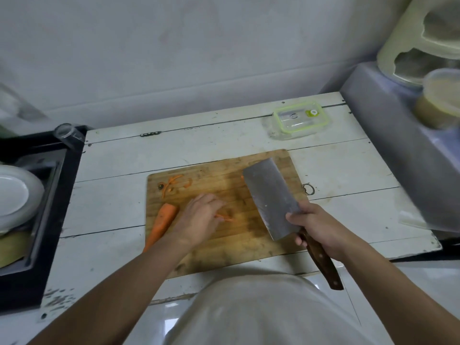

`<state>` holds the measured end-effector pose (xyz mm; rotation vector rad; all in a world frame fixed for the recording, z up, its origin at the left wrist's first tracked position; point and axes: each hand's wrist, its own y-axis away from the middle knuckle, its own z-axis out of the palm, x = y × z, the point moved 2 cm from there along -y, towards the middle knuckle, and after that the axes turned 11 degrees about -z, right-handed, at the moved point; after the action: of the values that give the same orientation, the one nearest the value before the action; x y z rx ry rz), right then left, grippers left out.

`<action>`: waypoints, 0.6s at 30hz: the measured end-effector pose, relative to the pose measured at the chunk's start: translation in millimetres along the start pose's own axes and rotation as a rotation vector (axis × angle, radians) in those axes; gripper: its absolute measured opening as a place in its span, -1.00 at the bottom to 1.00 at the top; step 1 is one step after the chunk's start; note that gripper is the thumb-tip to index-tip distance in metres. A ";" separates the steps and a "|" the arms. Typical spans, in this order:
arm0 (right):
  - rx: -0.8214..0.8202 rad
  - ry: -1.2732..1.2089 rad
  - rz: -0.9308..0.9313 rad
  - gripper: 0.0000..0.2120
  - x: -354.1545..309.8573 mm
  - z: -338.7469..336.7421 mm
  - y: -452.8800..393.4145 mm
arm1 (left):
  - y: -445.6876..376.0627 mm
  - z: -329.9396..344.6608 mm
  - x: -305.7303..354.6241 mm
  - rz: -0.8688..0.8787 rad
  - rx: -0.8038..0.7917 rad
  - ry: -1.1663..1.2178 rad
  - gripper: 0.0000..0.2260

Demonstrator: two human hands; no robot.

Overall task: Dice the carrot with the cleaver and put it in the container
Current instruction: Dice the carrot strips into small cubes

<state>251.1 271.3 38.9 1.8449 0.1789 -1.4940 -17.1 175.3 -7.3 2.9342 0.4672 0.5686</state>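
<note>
An orange carrot (161,224) is seen lying whole at the left edge of a wooden cutting board (224,235) in the middle of the frame, its blunt end pointed up and right. A cleaver (271,197) with a broad grey blade and dark wooden handle is held tilted above the board's right part. A clear container (300,122) with a green-rimmed lid is set at upper right, well apart from the board

Both forearms are reaching forward. The left hand (199,217) is lying palm-down, fingers loosely extended. The right hand (315,229) is curling its fingers around a handle, thumb on top.
</note>
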 end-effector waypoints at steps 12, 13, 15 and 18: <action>0.059 0.213 -0.018 -0.88 -5.6 24.4 -5.6 | 60.7 9.5 -30.3 -0.428 0.165 0.026 -0.62; 0.053 0.218 -0.016 -0.88 -5.9 24.3 -7.0 | 59.0 8.4 -30.3 -0.409 0.152 0.017 -0.62; 0.042 0.230 -0.022 -0.88 -7.7 23.0 -8.6 | 56.3 4.4 -28.2 -0.349 0.107 -0.080 -0.64; 0.046 0.237 -0.023 -0.87 -11.4 19.3 -6.2 | 56.6 0.6 -22.2 -0.244 0.017 -0.274 -0.70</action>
<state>229.1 267.7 45.3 2.0609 0.2818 -1.3011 -20.9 114.6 -5.9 2.8482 0.7802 0.1318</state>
